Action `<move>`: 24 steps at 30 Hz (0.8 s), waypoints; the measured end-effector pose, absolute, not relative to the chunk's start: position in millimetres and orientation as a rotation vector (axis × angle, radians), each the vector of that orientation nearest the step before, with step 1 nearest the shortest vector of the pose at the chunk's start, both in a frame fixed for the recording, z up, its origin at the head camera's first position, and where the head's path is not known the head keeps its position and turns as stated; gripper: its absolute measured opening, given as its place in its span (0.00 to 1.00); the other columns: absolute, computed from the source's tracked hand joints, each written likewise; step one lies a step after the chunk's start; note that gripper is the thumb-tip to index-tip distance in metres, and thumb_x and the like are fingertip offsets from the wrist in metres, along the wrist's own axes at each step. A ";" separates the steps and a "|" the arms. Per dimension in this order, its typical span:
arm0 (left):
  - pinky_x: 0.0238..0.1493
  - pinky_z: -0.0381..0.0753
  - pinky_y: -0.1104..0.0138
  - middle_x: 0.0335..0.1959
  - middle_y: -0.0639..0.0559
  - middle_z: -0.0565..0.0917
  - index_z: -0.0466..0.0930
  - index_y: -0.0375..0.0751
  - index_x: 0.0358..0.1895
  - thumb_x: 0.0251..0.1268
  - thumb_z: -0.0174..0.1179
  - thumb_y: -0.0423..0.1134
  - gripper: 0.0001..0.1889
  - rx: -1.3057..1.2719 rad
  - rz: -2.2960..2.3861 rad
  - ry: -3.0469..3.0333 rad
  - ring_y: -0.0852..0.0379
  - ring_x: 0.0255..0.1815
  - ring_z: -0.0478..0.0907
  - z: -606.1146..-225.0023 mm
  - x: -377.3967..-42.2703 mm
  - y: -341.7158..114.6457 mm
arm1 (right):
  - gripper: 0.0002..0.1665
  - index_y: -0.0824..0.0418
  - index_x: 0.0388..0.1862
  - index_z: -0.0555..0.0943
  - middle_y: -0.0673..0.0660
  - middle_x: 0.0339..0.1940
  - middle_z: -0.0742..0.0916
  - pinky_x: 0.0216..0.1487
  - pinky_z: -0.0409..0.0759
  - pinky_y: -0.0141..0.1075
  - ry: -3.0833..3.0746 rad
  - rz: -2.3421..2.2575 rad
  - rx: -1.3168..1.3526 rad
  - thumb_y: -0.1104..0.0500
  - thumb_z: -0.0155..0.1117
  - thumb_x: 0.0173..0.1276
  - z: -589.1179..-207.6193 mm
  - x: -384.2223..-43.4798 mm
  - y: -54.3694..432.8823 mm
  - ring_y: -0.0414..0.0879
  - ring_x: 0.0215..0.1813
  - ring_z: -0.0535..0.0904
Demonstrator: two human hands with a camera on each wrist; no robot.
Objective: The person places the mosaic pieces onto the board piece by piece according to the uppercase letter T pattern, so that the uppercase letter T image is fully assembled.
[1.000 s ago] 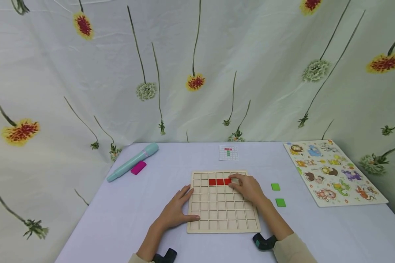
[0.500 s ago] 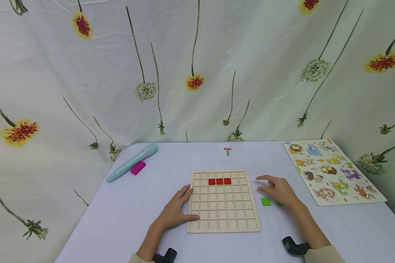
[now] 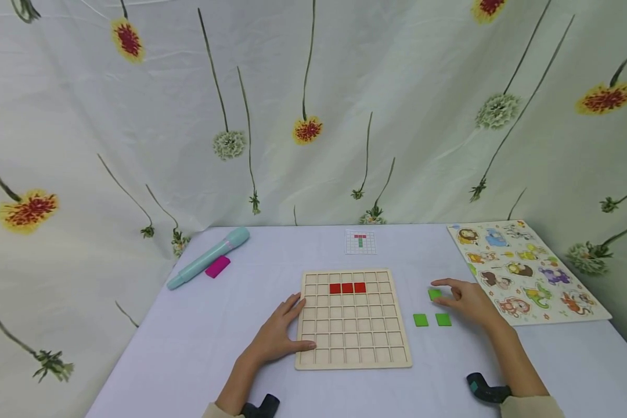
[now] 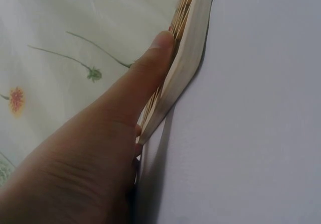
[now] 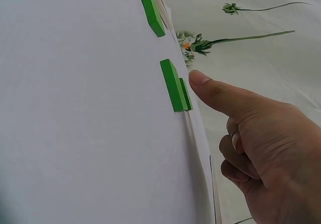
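- Two hands out. The right hand (image 3: 465, 299) has thumb and index parted around the far green tile (image 3: 435, 295), a modest gap, other fingers curled in. Can't tell if either tip touches it yet, but it doesn't look gripped.
- The left hand (image 3: 279, 334) isn't clutching anything: fingers spread along the grid board's (image 3: 343, 335) left edge, thumb on its near-left part.
- What could go wrong, imo: the tile lies flat and looks slim, so a pinch that's off or too high could just skid it over the cloth.
- Nearer the person sit a left green tile (image 3: 420, 320) and a right green tile (image 3: 443, 319), so a low sweep toward the board might knock those.
- If the left hand leans unevenly, the board might shift. Three red tiles (image 3: 347, 288) sit side by side in its second row from the far side.
- Further out on the desk (image 3: 198, 348): a small pattern card (image 3: 360, 242) beyond the board, teal stick (image 3: 208, 259) and magenta block (image 3: 217, 266) far left, well clear.
- Closest obstacle is the animal board (image 3: 558, 293), just beside the right hand; drifting outward could bump it.
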State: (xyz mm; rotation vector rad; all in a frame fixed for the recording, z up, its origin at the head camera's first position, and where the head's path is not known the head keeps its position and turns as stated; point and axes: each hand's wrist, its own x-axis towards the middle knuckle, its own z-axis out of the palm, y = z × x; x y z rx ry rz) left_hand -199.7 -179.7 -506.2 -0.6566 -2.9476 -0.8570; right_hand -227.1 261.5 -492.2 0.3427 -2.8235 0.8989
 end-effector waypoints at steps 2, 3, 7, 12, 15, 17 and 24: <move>0.63 0.60 0.48 0.72 0.50 0.56 0.59 0.42 0.69 0.38 0.63 0.71 0.55 -0.661 -0.851 -2.946 0.43 0.70 0.52 -506.0 -199.7 -179.9 | 0.22 0.58 0.46 0.83 0.45 0.12 0.65 0.16 0.56 0.29 -2.824 0.907 0.344 0.51 0.71 0.54 -492.3 -227.0 261.5 0.37 0.15 0.56; 0.63 0.60 0.48 0.71 0.50 0.56 0.60 0.42 0.69 0.38 0.63 0.71 0.55 -0.665 -0.851 -2.942 0.43 0.70 0.52 -506.4 -199.9 -180.2 | 0.22 0.58 0.46 0.83 0.45 0.12 0.65 0.16 0.56 0.29 -2.831 0.909 0.339 0.50 0.71 0.54 -492.6 -226.8 261.5 0.37 0.15 0.56; 0.63 0.60 0.48 0.71 0.50 0.56 0.60 0.43 0.69 0.38 0.63 0.71 0.54 -0.666 -0.852 -2.935 0.43 0.70 0.52 -507.3 -200.2 -180.2 | 0.22 0.58 0.47 0.82 0.45 0.11 0.66 0.16 0.56 0.29 -2.858 0.922 0.339 0.50 0.70 0.54 -494.6 -226.8 262.2 0.38 0.16 0.56; 0.62 0.61 0.48 0.71 0.50 0.56 0.60 0.44 0.69 0.38 0.63 0.71 0.54 -0.661 -0.859 -2.938 0.43 0.70 0.52 -507.7 -199.7 -179.9 | 0.23 0.58 0.48 0.82 0.45 0.11 0.66 0.16 0.57 0.30 -2.892 0.922 0.337 0.50 0.70 0.55 -498.4 -227.4 262.9 0.38 0.15 0.57; 0.62 0.61 0.48 0.71 0.50 0.56 0.60 0.44 0.69 0.38 0.63 0.72 0.54 -0.659 -0.858 -2.938 0.44 0.70 0.53 -507.9 -199.5 -179.8 | 0.22 0.58 0.47 0.82 0.45 0.11 0.66 0.16 0.57 0.30 -2.884 0.917 0.348 0.50 0.69 0.55 -499.3 -227.7 262.7 0.37 0.15 0.57; 0.62 0.62 0.48 0.71 0.51 0.56 0.60 0.44 0.69 0.37 0.63 0.72 0.54 -0.656 -0.853 -2.939 0.44 0.70 0.53 -508.1 -199.6 -179.7 | 0.21 0.58 0.47 0.82 0.45 0.11 0.66 0.16 0.57 0.30 -2.874 0.919 0.350 0.50 0.70 0.55 -499.4 -227.8 262.6 0.37 0.15 0.56; 0.62 0.61 0.48 0.71 0.50 0.56 0.60 0.43 0.69 0.38 0.63 0.72 0.54 -0.658 -0.848 -2.941 0.43 0.70 0.53 -507.5 -199.7 -179.6 | 0.18 0.56 0.45 0.82 0.45 0.11 0.66 0.16 0.57 0.30 -2.870 0.911 0.342 0.52 0.69 0.56 -499.0 -226.9 262.2 0.38 0.15 0.57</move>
